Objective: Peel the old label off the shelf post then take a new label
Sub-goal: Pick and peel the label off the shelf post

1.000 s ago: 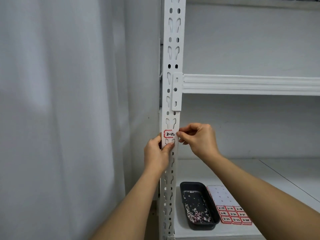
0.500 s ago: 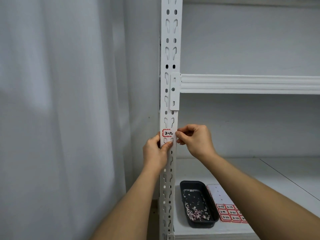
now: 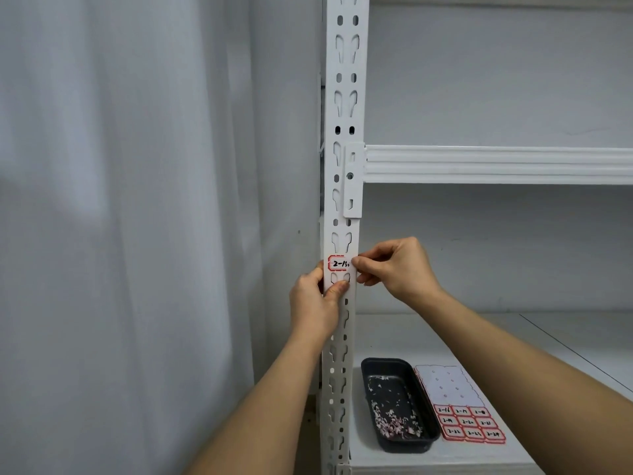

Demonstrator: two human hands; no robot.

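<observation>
A white perforated shelf post [image 3: 346, 97] runs up the middle of the view. A small red-bordered label [image 3: 338, 263] with black handwriting sticks on it at about hand height. My left hand [image 3: 315, 303] grips the post just below the label, thumb pressed across its front. My right hand [image 3: 397, 265] has curled fingers and pinches at the label's right edge. On the lower shelf lies a sheet of new red-bordered labels [image 3: 469, 423], its upper part bare backing.
A black tray [image 3: 368, 368] holding torn label scraps sits on the lower shelf [image 3: 513, 337] beside the label sheet. A white shelf beam [image 3: 496, 164] crosses above my hands. A pale curtain [image 3: 120, 217] hangs to the left of the post.
Both hands stay at the label; my right fingertips keep working its right edge. The view has shifted slightly to the right and up.
</observation>
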